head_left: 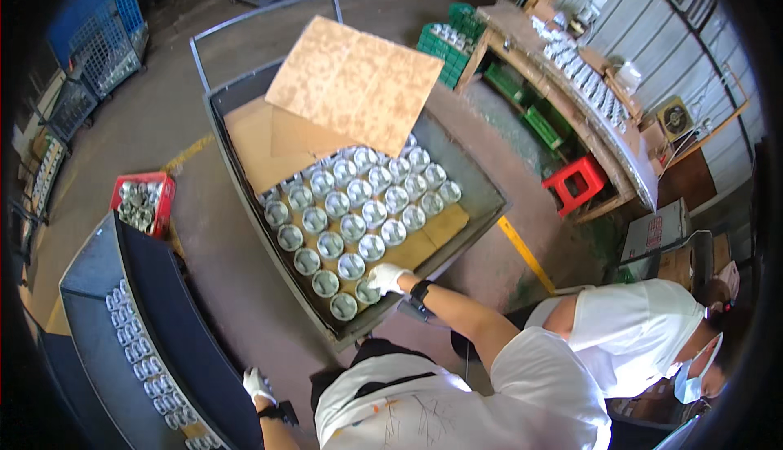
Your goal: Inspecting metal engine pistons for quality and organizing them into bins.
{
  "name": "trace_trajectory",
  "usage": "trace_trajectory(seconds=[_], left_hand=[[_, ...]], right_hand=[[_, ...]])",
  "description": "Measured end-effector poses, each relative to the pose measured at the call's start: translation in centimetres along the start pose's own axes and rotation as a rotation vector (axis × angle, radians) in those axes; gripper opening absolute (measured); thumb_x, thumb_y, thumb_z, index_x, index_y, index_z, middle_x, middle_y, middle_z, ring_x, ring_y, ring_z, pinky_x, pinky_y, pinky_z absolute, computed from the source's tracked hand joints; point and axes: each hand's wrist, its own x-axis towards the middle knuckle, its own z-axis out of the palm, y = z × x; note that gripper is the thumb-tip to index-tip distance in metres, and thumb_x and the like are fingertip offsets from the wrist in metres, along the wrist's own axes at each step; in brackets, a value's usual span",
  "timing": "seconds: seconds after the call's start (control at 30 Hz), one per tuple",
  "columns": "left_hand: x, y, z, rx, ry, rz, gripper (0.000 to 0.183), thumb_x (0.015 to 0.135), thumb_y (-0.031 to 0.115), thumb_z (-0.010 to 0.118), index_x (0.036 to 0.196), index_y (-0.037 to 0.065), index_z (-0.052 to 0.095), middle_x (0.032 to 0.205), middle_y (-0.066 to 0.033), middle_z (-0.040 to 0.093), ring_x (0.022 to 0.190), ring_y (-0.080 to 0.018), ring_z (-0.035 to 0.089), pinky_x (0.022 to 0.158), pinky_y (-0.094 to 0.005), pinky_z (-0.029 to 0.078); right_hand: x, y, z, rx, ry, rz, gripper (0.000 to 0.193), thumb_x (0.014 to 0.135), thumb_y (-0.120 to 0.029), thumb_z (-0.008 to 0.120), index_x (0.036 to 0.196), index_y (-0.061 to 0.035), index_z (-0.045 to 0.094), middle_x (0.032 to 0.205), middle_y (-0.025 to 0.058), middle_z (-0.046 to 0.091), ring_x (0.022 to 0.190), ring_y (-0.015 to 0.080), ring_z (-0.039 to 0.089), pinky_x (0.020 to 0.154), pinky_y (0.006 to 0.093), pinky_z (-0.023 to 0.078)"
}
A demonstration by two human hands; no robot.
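The white-gloved fingers of the right hand are bent downward and touch a round silvery metal part, which lies at about seven o'clock from them. I cannot tell if they are closed around it or only rest on it. The part is round from above, so no long axis can be seen. The right hand is clearly the nearer one; the white-gloved left hand is well apart, at eight o'clock, just beside a long dark bin, and its grip is too small to judge.

The part sits in the near corner of a grey wheeled cart. Similar round metal parts fill the cart from ten to one o'clock, and a stained tan cardboard sheet lies beyond, at twelve.
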Motion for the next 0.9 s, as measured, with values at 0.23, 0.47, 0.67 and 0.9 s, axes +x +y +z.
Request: trace_trajectory(seconds=[0.23, 0.47, 0.67, 0.9], left_hand=[[-0.8, -1.1, -6.6, -0.303, 0.016, 0.214, 0.035, 0.088, 0.015, 0.057, 0.122, 0.006, 0.058, 0.074, -0.0003, 0.056, 0.054, -0.0102, 0.048, 0.045, -0.0252, 0.038], [-10.6, 7.5, -12.4, -0.6, 0.084, 0.616, 0.036, 0.095, 0.024, 0.058, 0.126, 0.005, 0.058, 0.105, -0.0049, 0.063, 0.095, -0.0127, 0.06, 0.082, -0.0259, 0.05], [-22.3, 15.7, -20.3, -0.59, 0.294, 0.905, 0.033, 0.1, 0.017, 0.051, 0.126, -0.002, 0.057, 0.107, -0.0112, 0.066, 0.096, -0.0175, 0.063, 0.094, -0.0312, 0.048], [-32.8, 11.4, -27.2, -0.719, 0.77, 1.141, 0.033, 0.099, 0.015, 0.047, 0.124, -0.005, 0.053, 0.098, -0.0174, 0.065, 0.082, -0.024, 0.063, 0.084, -0.0374, 0.051]], right_hand=[[-5.4, -16.7, 2.5, 0.023, 0.163, -0.336, 0.033, 0.091, -0.027, 0.061, 0.111, -0.0015, 0.066, 0.094, 0.0097, 0.07, 0.077, 0.0161, 0.066, 0.073, 0.0327, 0.052], [-14.6, -36.3, 4.9, 0.19, 0.206, -0.721, 0.027, 0.093, -0.022, 0.061, 0.112, -0.002, 0.066, 0.095, 0.0099, 0.07, 0.076, 0.0149, 0.066, 0.073, 0.0301, 0.053], [-25.0, -47.2, 10.1, 0.454, 0.174, -1.156, 0.013, 0.09, -0.002, 0.056, 0.099, 0.0036, 0.065, 0.094, 0.0153, 0.069, 0.068, 0.0187, 0.065, 0.068, 0.0295, 0.053], [-30.2, -55.6, 16.8, 0.383, -0.064, -1.748, 0.02, 0.09, -0.024, 0.058, 0.096, -0.0066, 0.066, 0.08, 0.006, 0.056, 0.058, 0.0184, 0.05, 0.066, 0.0356, 0.041]])
